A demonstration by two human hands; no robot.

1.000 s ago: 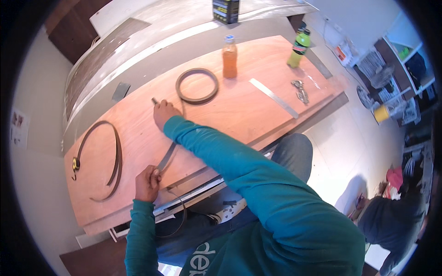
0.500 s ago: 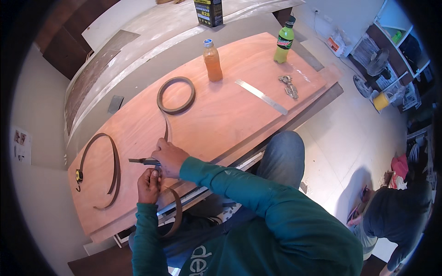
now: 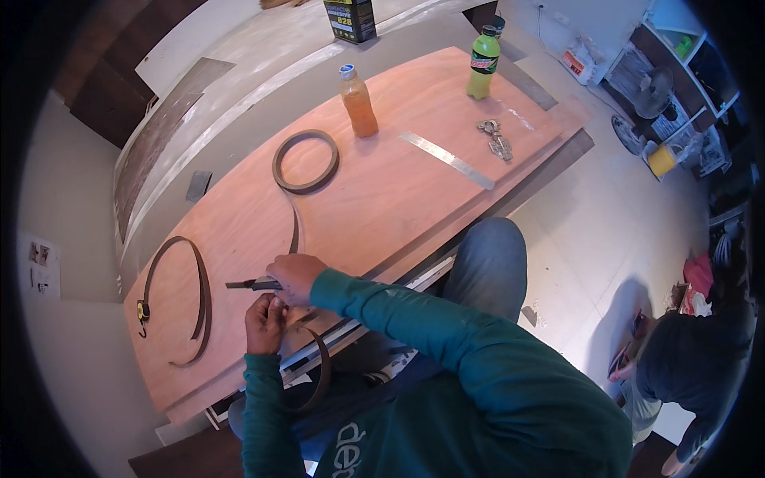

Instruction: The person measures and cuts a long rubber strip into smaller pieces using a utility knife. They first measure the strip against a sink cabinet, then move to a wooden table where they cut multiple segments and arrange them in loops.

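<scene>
My right hand [image 3: 296, 277] is closed around a utility knife [image 3: 252, 284], its dark blade pointing left above the wooden panel [image 3: 374, 207]. Just below it, my left hand [image 3: 265, 323] has its fingers pinched on a brown edge-banding strip, mostly covered by the fingers there. One length of this strip [image 3: 296, 231] runs from the roll [image 3: 277, 166] to my right hand. Past my hands, a curved tail of banding [image 3: 324, 362] hangs over the panel's near edge toward my lap. Farther left lie loose curved strips [image 3: 205, 303] beside a small yellow-and-black tape measure [image 3: 143, 309].
On the panel stand an orange-filled bottle [image 3: 360, 109] and a green bottle [image 3: 482, 68]. A metal ruler [image 3: 449, 161] and metal hinges [image 3: 497, 143] lie to the right. Behind are a dark tin [image 3: 351, 20] and a grey block [image 3: 199, 186]. Another person [image 3: 677, 366] is at lower right.
The view has shifted slightly. My left thumb and fingers now sit a little apart from the knife, lower down, and the hanging tail has swung right.
</scene>
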